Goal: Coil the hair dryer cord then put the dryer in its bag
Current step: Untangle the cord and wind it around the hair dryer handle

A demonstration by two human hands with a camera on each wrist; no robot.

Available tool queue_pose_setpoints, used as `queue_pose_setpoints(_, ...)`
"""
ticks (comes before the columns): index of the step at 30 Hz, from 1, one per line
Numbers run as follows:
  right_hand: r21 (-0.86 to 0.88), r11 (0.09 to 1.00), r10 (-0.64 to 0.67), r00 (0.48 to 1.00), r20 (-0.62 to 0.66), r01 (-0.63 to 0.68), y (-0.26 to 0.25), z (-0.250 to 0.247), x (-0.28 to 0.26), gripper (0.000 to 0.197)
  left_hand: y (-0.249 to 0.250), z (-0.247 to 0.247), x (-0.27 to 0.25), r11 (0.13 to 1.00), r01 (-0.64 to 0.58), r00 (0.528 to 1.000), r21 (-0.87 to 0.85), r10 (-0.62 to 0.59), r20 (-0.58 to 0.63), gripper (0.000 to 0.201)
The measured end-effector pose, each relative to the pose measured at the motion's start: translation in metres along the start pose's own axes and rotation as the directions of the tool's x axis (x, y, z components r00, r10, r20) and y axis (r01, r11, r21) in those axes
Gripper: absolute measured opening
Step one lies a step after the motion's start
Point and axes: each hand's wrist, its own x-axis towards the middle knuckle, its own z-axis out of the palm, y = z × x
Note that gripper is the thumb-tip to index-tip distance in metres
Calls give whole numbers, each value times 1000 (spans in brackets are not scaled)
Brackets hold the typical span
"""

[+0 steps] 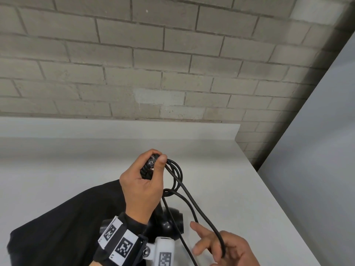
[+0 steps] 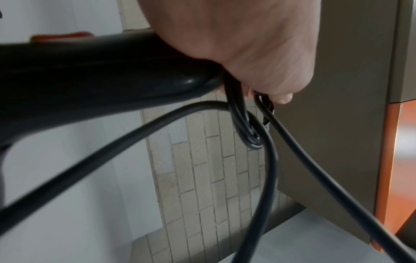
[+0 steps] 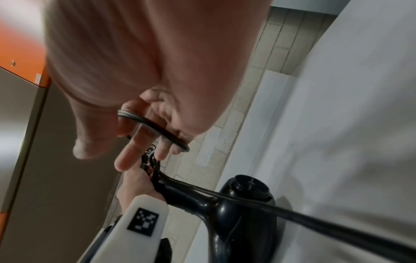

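Ahead of you: grey brick wall (image 1: 172,60), pale mortar lines, one lighter patched brick near middle. White bench (image 1: 221,169) runs up to wall, low white upstand along its back edge. To your right: plain grey panel (image 1: 317,141) standing tall, dark gap between it and wall. Wrist views show you brown-grey cabinet (image 2: 337,106) with orange edge trim (image 2: 389,160), and orange corner (image 3: 20,44) with small screw.

The left hand (image 1: 143,186) hides most of the dryer (image 1: 171,219) handle; the cord (image 1: 194,206) (lower end) runs off-frame.
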Motion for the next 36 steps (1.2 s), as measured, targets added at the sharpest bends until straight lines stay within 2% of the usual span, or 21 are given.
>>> queue_pose_setpoints(2,-23,993,112,992,-58,-113,-1,3,1,23,-1,0,1,1000,10,1000,7,-10,-13,8)
queue_pose_setpoints(5,134,955,258,963,76,-266,-8,3,-3,18,-3,1,2,1000,9,1000,18,-8,-10,7)
queue_pose_setpoints(8,341,901,240,963,124,-268,-17,-3,-2,20,-2,0,-1,1000,15,1000,12,-14,-15,10)
queue_pose_setpoints(10,569,782,301,954,16,-256,-16,-2,0,38,-2,0,-1,1000,26,999,13,-26,-29,13)
queue_pose_setpoints(12,609,750,386,918,-88,-257,-5,-2,1,42,-2,0,-1,999,31,999,15,-31,-33,13)
queue_pose_setpoints(14,566,771,459,872,-173,-293,1,1,3,36,-1,0,-2,999,31,999,14,-31,-30,12)
queue_pose_setpoints(16,468,827,464,849,-255,-311,7,5,7,29,1,-1,-3,1000,29,999,11,-29,-30,16)
queue_pose_setpoints(17,357,875,439,848,-297,-327,10,5,10,26,1,-1,-4,1000,26,999,14,-25,-29,19)
queue_pose_setpoints(19,-21,920,360,864,-352,-391,17,7,12,23,1,-1,-6,999,23,999,22,-23,-27,22)
queue_pose_setpoints(20,-216,883,330,880,-342,-416,19,9,13,20,2,-1,-6,999,24,999,22,-24,-27,22)
queue_pose_setpoints(22,-425,775,385,883,-270,-468,23,13,15,17,4,-2,-6,1000,24,999,12,-23,-29,19)
queue_pose_setpoints(24,-487,685,523,831,-191,-543,27,17,17,27,5,-2,-6,1000,24,999,7,-24,-30,16)
queue_pose_setpoints(26,-556,570,653,745,-140,-605,26,21,18,42,6,-3,-5,1000,22,999,4,-22,-29,13)
queue_pose_setpoints(28,-526,541,692,703,-164,-656,18,23,20,52,6,-3,-5,1000,14,1000,1,-14,-26,12)
queue_pose_setpoints(30,-486,543,698,690,-193,-685,13,18,18,51,5,-3,-5,1000,9,1000,4,-9,-25,12)
queue_pose_setpoints(31,-463,559,680,700,-220,-688,12,12,17,51,5,-3,-5,1000,6,1000,8,-6,-23,12)
queue_pose_setpoints(32,-478,565,652,719,-242,-673,17,8,10,50,4,-3,-6,1000,4,1000,10,-4,-24,13)
queue_pose_setpoints(33,-508,601,584,773,-248,-617,18,1,1,50,4,-3,-6,1000,6,1000,10,-6,-26,14)
queue_pose_setpoints(36,-577,569,572,786,-234,-585,2,-7,-17,49,3,-2,-5,1000,12,999,2,-12,-37,11)
